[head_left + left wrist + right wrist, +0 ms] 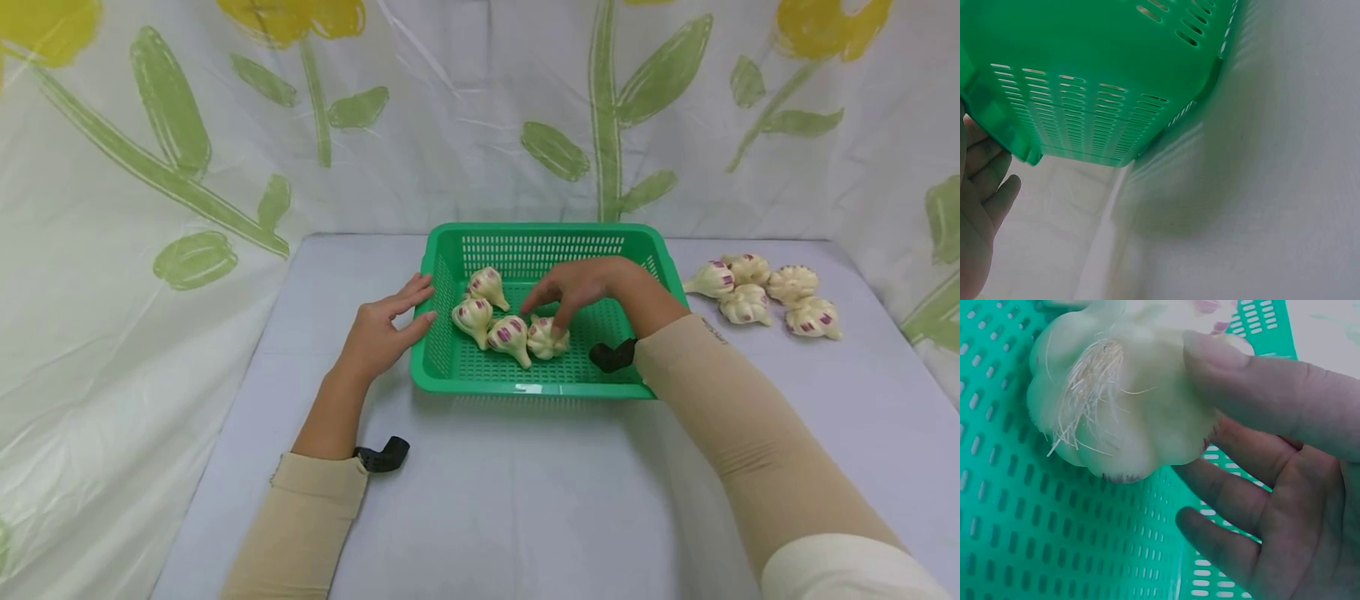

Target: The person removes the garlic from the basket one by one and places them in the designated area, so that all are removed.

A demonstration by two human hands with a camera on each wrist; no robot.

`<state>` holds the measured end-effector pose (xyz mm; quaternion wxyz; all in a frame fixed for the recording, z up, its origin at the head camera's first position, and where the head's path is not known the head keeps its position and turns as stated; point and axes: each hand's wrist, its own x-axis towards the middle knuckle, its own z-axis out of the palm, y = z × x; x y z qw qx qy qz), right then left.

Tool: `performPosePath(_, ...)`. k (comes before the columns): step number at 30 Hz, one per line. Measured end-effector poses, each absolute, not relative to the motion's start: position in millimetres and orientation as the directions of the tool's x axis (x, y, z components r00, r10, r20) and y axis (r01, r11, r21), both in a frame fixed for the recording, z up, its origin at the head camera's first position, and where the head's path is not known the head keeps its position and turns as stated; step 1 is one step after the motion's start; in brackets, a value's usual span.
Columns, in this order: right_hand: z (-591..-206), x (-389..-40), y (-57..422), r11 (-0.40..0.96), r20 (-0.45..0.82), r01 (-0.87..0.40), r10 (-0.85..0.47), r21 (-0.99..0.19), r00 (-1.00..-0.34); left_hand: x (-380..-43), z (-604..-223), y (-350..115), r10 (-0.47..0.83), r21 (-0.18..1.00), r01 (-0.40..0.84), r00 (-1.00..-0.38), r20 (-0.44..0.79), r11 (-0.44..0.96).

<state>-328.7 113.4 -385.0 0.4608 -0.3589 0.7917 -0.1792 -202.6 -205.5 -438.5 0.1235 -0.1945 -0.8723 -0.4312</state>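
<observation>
A green plastic basket (pixel 536 390) with slotted walls stands on the table, several garlic bulbs grouped in its left half. My right hand (pixel 588 283) reaches down inside it and holds the rightmost garlic bulb (pixel 546 340) between thumb and fingers. In the right wrist view the thumb (pixel 1260 384) lies on the near side of this bulb, whose dry roots face the camera; the fingers go behind it. My left hand (pixel 386 325) touches the basket's left rim with fairly straight fingers. In the left wrist view, the left fingers (pixel 988 165) are beside the rim's outer side.
Several more garlic bulbs (pixel 746 304) lie on the table to the right of the basket. A white sheet (pixel 465 150) with painted yellow flowers and green leaves hangs behind the table. Each wrist carries a small black camera mount (pixel 386 455).
</observation>
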Motion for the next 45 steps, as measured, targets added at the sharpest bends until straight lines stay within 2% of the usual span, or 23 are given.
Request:
performPosePath(13,-387,-333,113,0.681,-0.593,-0.374,-0.732,-0.629,-0.335,-205,-437,-207,0.234,0.698,0.450,-0.891,0.389,0.556)
performPosePath(18,-388,-335,115,0.677,-0.556,-0.377,-0.735,-0.632,-0.387,-205,-436,-207,0.235,0.701,0.455,-0.889,0.393,0.549)
performPosePath(24,-389,-337,118,0.684,-0.487,-0.424,-0.725,-0.594,-0.487,-205,-436,-207,0.238,0.702,0.460,-0.887,0.397,0.544)
performPosePath(35,-394,-341,121,0.782,-0.474,-0.391,-0.611,-0.485,-0.634,-206,-439,-207,0.238,0.702,0.453,-0.890,0.388,0.550)
performPosePath(39,-394,-340,121,0.799,-0.475,-0.384,-0.589,-0.463,-0.654,-206,-438,-206,0.240,0.701,0.455,-0.890,0.389,0.549)
performPosePath(45,-394,-338,121,0.804,-0.492,-0.357,-0.579,-0.475,-0.650,-205,-439,-206,0.241,0.699,0.459,-0.887,0.393,0.548)
